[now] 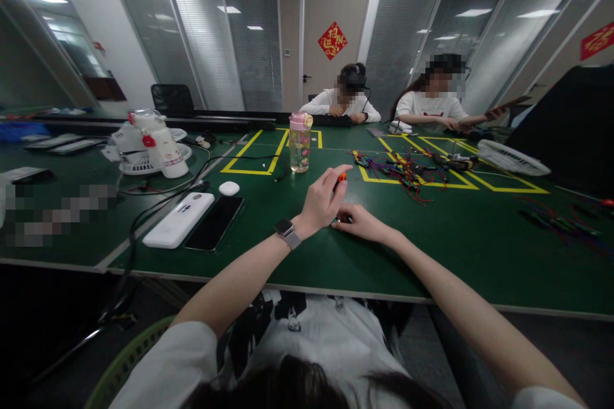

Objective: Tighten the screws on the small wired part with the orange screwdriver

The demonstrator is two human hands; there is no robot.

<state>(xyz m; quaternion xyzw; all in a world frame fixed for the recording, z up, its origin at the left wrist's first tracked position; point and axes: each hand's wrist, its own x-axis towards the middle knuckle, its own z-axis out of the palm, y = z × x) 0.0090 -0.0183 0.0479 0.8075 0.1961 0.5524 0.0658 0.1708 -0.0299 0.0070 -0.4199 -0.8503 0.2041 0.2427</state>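
Observation:
My left hand [325, 199], with a watch [286, 231] on its wrist, is raised above the green table. Its fingers are curled round a small orange-and-black tool [342, 177], of which only the end shows. Just below and to the right, my right hand [359, 222] rests on the table with its fingers pinched together. A small dark piece shows at these fingertips, too hidden to name. Several small circuit boards with red and blue wires [407, 169] lie in a tangle beyond my hands.
A pink-lidded bottle [300, 147] stands ahead. To the left lie a white power bank [180, 220], a black phone [214, 223] and a white case [229, 188]. More wired boards [561, 220] are at right. Yellow tape marks the table [455, 255]. Two people sit opposite.

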